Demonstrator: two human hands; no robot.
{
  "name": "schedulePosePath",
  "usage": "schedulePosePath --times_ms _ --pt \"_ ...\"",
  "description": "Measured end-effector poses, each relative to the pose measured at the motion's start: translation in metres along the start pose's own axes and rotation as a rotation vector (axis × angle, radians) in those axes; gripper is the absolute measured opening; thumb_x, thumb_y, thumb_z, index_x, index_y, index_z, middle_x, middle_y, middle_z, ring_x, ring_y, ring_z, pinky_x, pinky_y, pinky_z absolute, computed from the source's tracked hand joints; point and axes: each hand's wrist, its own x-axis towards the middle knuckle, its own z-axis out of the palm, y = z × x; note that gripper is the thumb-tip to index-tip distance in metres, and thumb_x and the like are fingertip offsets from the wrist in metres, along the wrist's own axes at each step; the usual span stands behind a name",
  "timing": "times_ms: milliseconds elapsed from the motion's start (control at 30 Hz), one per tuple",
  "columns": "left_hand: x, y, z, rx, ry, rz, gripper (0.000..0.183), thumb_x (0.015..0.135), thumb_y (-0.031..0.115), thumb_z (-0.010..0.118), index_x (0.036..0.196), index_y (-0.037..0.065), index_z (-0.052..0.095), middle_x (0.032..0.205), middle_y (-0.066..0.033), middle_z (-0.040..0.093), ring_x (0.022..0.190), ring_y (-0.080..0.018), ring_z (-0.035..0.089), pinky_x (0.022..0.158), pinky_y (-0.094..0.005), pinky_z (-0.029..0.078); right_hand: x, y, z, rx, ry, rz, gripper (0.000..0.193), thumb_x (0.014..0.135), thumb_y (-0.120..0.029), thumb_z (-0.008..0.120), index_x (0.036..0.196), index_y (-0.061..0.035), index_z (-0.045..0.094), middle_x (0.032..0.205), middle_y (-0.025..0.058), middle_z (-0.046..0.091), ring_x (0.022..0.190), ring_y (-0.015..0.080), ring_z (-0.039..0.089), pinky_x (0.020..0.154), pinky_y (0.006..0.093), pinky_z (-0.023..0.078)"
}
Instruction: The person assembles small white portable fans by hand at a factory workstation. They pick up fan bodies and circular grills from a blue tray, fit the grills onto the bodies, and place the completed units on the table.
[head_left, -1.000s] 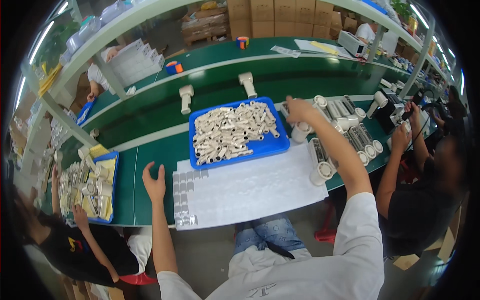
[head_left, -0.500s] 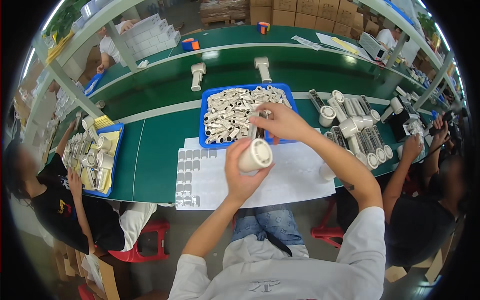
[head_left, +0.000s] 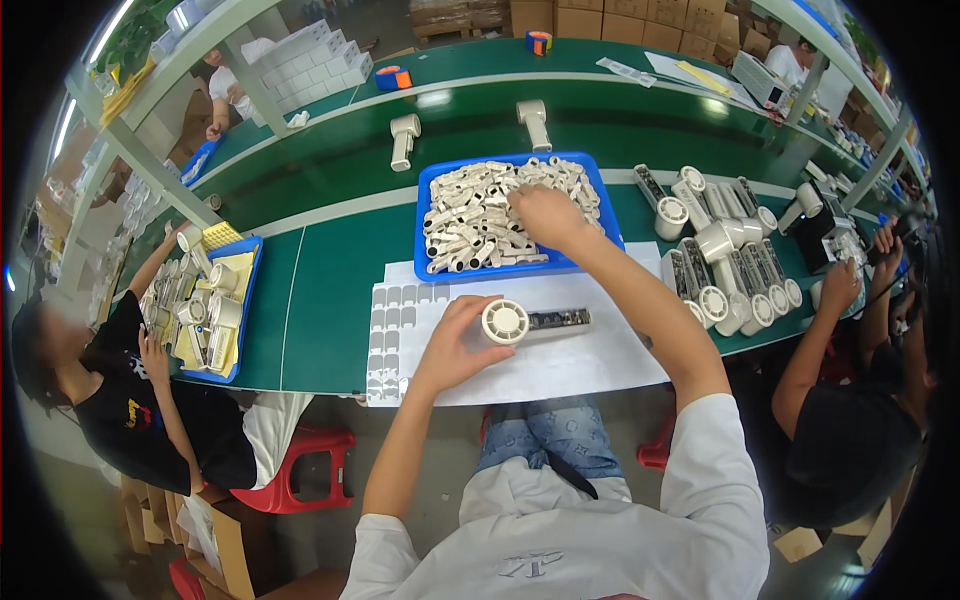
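Note:
My left hand [head_left: 458, 345] grips the round, slotted head of a white handheld fan [head_left: 505, 322], its thumb and fingers curved around the sides. The fan's handle points right over the white sheet, its open side showing the dark electronics inside. At the blue tray [head_left: 432, 268], my right hand [head_left: 550, 215] reaches in among many small white handle parts [head_left: 470, 215]. Its fingers are curled together at the parts; what lies between the fingertips is hidden.
White paper [head_left: 600, 365] with grey stickers at its left lies beneath my hands. More fans [head_left: 715, 240] stand in rows at right. Two fans [head_left: 404, 140] lie beyond the tray. Co-workers sit on both sides; the left one handles a tray of fans [head_left: 235, 330].
My right hand has left the fan and moved up into the tray of small parts. My left hand has turned the fan, its handle now pointing right, low over the paper.

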Motion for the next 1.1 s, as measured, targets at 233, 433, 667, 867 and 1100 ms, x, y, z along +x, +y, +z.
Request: schedulePosePath --times_ms 233,433,667,867,1100 --pt "0.017 0.016 -0.007 0.129 -0.067 0.019 0.075 0.065 0.018 0.085 0.131 0.008 0.053 0.126 -0.0122 0.057 0.117 -0.0296 0.054 0.101 -0.0394 0.042 -0.034 -0.007 -0.054 0.647 0.182 0.017 0.022 0.08 -0.007 0.063 0.102 -0.0075 0.065 0.093 0.0121 0.067 0.087 0.0255 0.066 0.075 0.0356 0.053" --pt "0.031 0.023 0.018 0.176 -0.035 0.0 0.056 0.064 0.012 0.08 0.117 0.009 0.062 0.108 -0.0089 0.063 0.101 -0.0278 0.059 0.089 -0.0369 0.048 -0.13 -0.031 -0.046 0.977 0.243 0.083 0.027 0.082 -0.008 0.064 0.108 -0.0051 0.066 0.095 0.0105 0.069 0.086 0.0251 0.066 0.077 0.0354 0.052" --pt "0.042 0.015 0.026 0.25 -0.057 0.033 0.039 0.066 0.008 0.074 0.104 0.008 0.065 0.099 -0.0075 0.065 0.095 -0.0283 0.06 0.084 -0.0383 0.049 -0.16 -0.042 -0.031 0.759 0.111 0.099 0.028 0.08 -0.004 0.064 0.108 -0.0042 0.068 0.098 0.0106 0.066 0.09 0.027 0.063 0.076 0.0374 0.051" --pt "0.043 0.016 0.026 0.208 -0.056 0.024 0.038 0.064 0.008 0.079 0.1 0.008 0.066 0.097 -0.008 0.065 0.094 -0.0277 0.06 0.082 -0.0371 0.049 -0.162 -0.045 -0.037 0.692 0.129 0.072 0.027 0.078 -0.003 0.065 0.105 -0.0035 0.07 0.095 0.0095 0.06 0.087 0.0257 0.061 0.074 0.0352 0.051" --pt "0.045 0.01 0.033 0.203 0.009 0.097 0.036 0.063 0.008 0.083 0.096 0.007 0.067 0.096 -0.0079 0.065 0.092 -0.0269 0.061 0.08 -0.0363 0.049 -0.162 -0.047 -0.037 0.637 0.161 0.073 0.024 0.078 -0.002 0.067 0.102 -0.0034 0.071 0.09 0.0086 0.059 0.084 0.0255 0.059 0.071 0.0363 0.05"
